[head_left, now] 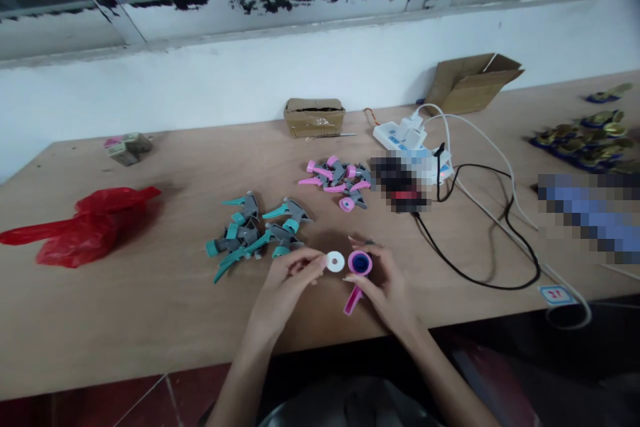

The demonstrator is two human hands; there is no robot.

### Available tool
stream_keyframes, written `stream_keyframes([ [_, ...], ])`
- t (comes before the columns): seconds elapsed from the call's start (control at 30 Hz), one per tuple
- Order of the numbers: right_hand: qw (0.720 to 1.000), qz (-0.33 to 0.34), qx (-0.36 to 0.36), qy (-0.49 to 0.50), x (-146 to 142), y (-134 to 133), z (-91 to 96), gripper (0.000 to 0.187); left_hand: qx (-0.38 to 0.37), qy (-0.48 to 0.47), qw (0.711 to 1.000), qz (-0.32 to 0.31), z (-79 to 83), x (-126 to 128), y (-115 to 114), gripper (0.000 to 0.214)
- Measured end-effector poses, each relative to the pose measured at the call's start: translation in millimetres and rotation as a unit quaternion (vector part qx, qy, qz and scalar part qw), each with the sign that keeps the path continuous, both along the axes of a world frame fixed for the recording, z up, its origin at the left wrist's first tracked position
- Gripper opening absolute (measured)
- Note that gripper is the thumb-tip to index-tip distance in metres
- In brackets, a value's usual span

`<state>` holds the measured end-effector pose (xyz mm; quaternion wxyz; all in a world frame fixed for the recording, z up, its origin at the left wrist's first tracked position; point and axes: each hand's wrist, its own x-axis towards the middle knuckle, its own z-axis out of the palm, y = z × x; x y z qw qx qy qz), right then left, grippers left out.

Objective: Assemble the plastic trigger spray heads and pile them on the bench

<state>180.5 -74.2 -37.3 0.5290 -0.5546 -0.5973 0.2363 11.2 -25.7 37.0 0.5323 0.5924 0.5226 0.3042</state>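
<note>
Between the thumb and fingers of my left hand [295, 280] is a white washer [335, 261], flat and ring-shaped with a small centre hole. My right hand [384, 280] is wrapped round a pink trigger spray head [354, 299], its round collar turned up toward me and dark blue inside. The washer sits just left of the collar, apart from it. Left of my hands lies a heap of teal and grey spray heads [260, 230]. Beyond my hands is a group of pink and grey spray heads [340, 180].
A red plastic bag [95, 227] lies at the left. Along the wall are a small cardboard box [315, 119] and an open carton [467, 83]. A white power strip [400, 137] and a looping black cable [480, 283] lie right. Gold-coloured parts [575, 140] lie far right.
</note>
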Motion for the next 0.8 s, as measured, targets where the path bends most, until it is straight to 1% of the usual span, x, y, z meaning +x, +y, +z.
stream_keyframes([
  [0.1,0.998,0.034,0.031,-0.038,0.0,-0.9,4.6,0.031,-0.006,-0.022,0.998,-0.052,-2.8,12.6,-4.3,0.018],
  [0.17,0.997,0.036,0.05,-0.053,0.4,-1.3,5.5,0.03,0.008,-0.01,0.996,-0.083,-3.4,16.9,-6.1,0.017],
  [0.23,0.996,0.032,0.06,-0.063,1.0,-1.4,5.0,0.029,0.031,0.016,0.995,-0.096,-2.8,18.0,-8.1,0.018],
  [0.33,0.994,0.033,0.067,-0.077,1.8,-1.4,4.3,0.027,0.071,0.062,0.992,-0.086,-1.3,17.8,-11.8,0.021],
  [0.47,0.993,0.04,0.073,-0.087,2.9,-1.3,4.9,0.025,0.105,0.107,0.986,-0.068,0.2,20.4,-15.8,0.024],
  [0.57,0.993,0.035,0.07,-0.091,3.2,-1.5,5.6,0.025,0.135,0.117,0.983,-0.045,1.8,22.1,-17.2,0.016],
  [0.67,0.993,0.034,0.072,-0.088,3.2,-1.9,5.4,0.027,0.166,0.121,0.977,-0.063,3.4,21.2,-18.8,0.007],
  [0.8,0.993,0.031,0.069,-0.088,4.0,-2.3,3.3,0.026,0.184,0.138,0.97,-0.083,4.5,18.9,-21.8,0.009],
])
